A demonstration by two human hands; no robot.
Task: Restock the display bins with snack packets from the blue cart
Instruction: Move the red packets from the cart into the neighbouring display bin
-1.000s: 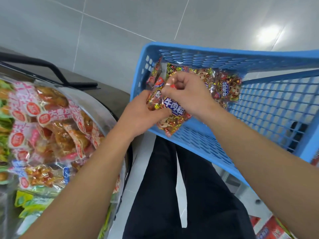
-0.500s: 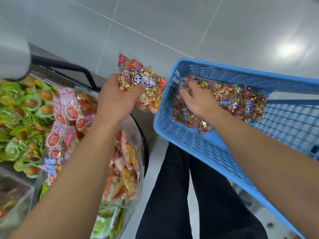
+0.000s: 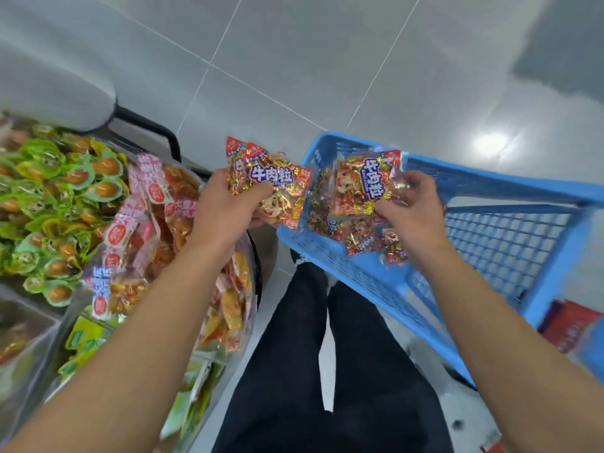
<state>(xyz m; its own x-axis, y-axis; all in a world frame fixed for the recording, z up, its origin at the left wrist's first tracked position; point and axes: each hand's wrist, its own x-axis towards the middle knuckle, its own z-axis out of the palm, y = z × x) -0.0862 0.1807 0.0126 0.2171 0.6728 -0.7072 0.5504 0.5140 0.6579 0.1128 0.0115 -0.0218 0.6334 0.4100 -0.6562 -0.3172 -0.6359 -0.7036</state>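
Note:
My left hand (image 3: 225,207) grips a small stack of shiny red-and-gold snack packets (image 3: 271,181) with blue lettering, held between the display bins and the blue cart (image 3: 510,191). My right hand (image 3: 411,210) is over the cart's near corner and holds another such packet (image 3: 362,184) lifted above the loose packets (image 3: 356,237) lying in the cart. A clear display bin (image 3: 248,243) of pink-labelled orange snacks sits just under my left forearm.
Left of that bin lies a heap of green-wrapped snacks (image 3: 49,197). A black rail (image 3: 157,129) runs behind the bins. My dark trouser legs (image 3: 327,354) stand between bins and cart on a grey tiled floor. Red packaging (image 3: 568,325) shows below the cart at right.
My right hand has lifted a packet up out of the pile in the cart. My left hand still holds its packets beside the cart, slightly lower.

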